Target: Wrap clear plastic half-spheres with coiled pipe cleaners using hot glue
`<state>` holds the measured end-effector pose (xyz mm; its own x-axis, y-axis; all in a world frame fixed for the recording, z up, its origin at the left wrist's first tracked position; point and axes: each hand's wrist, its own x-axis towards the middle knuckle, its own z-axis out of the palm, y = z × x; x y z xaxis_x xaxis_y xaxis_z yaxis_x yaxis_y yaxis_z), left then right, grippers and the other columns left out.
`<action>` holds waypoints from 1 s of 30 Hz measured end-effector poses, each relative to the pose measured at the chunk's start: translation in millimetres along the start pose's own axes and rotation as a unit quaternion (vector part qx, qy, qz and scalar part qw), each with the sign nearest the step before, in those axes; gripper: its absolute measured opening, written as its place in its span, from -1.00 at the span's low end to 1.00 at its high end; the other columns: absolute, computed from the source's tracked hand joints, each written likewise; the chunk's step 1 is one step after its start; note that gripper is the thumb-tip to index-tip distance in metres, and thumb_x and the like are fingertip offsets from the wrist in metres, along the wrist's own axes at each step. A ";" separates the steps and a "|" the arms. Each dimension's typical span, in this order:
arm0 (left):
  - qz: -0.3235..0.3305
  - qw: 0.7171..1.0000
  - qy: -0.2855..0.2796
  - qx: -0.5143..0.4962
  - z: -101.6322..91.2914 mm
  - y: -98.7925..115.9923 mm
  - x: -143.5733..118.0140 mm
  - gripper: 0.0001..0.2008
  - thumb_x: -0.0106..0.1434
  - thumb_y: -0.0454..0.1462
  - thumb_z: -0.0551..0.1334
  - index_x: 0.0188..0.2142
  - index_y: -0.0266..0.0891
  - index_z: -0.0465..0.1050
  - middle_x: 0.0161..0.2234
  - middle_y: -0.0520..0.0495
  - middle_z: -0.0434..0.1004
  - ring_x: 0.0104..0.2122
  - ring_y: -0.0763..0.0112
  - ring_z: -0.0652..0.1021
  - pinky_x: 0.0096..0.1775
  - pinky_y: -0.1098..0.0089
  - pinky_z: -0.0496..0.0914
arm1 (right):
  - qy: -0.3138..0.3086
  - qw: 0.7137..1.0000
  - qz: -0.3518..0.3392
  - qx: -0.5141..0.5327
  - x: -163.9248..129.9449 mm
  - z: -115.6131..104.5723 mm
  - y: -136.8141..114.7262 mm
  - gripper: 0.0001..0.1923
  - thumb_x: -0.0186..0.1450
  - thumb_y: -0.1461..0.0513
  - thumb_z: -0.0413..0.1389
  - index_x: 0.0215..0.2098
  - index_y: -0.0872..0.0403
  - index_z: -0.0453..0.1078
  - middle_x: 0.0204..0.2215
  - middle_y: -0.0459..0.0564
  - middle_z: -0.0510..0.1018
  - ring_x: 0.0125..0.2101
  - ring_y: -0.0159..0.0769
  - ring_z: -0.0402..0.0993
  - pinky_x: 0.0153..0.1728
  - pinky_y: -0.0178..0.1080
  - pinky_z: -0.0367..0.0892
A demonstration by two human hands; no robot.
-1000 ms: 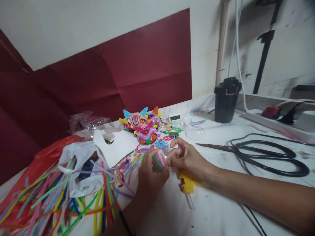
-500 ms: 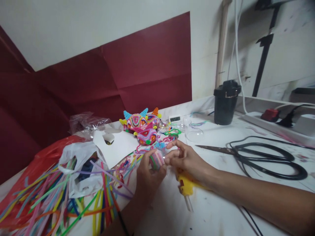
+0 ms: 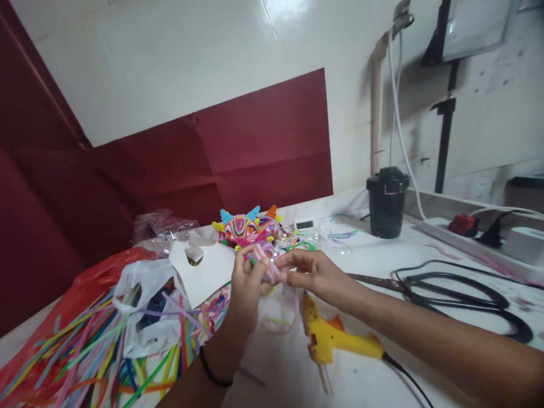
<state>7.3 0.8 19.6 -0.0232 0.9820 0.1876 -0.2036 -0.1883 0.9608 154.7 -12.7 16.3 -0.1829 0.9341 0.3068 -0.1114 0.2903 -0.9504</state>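
Observation:
A small piece of pink, white and green striped pipe cleaners (image 3: 260, 256) is held up in front of me. My left hand (image 3: 247, 289) is closed around its left side, a black band at the wrist. My right hand (image 3: 310, 273) pinches at its right edge, where the fingers hide the contact. Just behind it sit colourful pipe-cleaner animal heads (image 3: 240, 226) with blue and orange horns. A yellow glue gun (image 3: 327, 339) lies below my right forearm, nozzle pointing away.
Loose pipe cleaners (image 3: 96, 345) and a white plastic bag (image 3: 147, 334) lie at left, beside white card (image 3: 212, 266). At right are black-handled scissors (image 3: 380, 281), a lidded black cup (image 3: 387, 207) and a power strip (image 3: 442, 228). A small digital display (image 3: 304, 224) stands behind.
The view has tilted up. The striped piece has turned in my left hand, and my right fingers have drawn closer together at its edge. More of the glue gun shows.

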 end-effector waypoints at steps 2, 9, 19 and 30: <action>0.022 0.999 -0.006 -0.025 7.5 5.3 6.6 -0.52 0.01 -0.19 0.34 -0.07 -0.16 0.28 -0.32 0.01 0.49 -0.45 0.42 0.54 -0.44 0.40 0.47 | 0.001 1.000 -0.010 0.000 6.5 -1.4 -11.2 -0.82 0.00 0.20 0.28 -0.42 0.08 0.48 -0.47 -0.10 0.57 -0.41 -0.30 0.46 -0.29 -0.23 0.32; 0.065 0.993 -0.005 -0.096 28.9 18.7 22.2 -0.58 0.06 -0.24 0.31 -0.08 -0.15 0.27 -0.26 -0.03 0.49 -0.35 0.40 0.54 -0.37 0.36 0.50 | 0.038 0.997 -0.046 0.043 25.0 -2.1 -33.4 -0.91 -0.01 0.22 0.21 -0.54 0.09 0.44 -0.58 -0.15 0.49 -0.45 -0.35 0.40 -0.32 -0.26 0.28; 0.078 0.993 0.005 -0.090 35.7 12.0 20.1 -0.57 0.07 -0.25 0.30 -0.07 -0.13 0.26 -0.22 -0.03 0.47 -0.33 0.38 0.53 -0.38 0.40 0.47 | 0.052 0.996 -0.063 0.040 28.5 -6.3 -27.7 -0.87 0.02 0.19 0.22 -0.60 0.10 0.44 -0.62 -0.17 0.46 -0.54 -0.42 0.33 -0.40 -0.29 0.26; 0.070 0.989 0.011 -0.128 39.8 11.6 12.7 -0.57 0.08 -0.27 0.29 -0.05 -0.13 0.25 -0.18 -0.06 0.48 -0.28 0.38 0.53 -0.31 0.37 0.46 | 0.057 0.996 -0.064 0.000 27.4 -5.0 -30.8 -0.90 -0.02 0.22 0.18 -0.57 0.11 0.45 -0.62 -0.14 0.48 -0.54 -0.40 0.38 -0.43 -0.30 0.30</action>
<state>43.6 10.5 41.3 -0.0904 0.9471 0.3080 -0.4374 -0.3156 0.8421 158.0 5.0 53.7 -0.0539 0.9067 0.4184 -0.1276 0.4093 -0.9034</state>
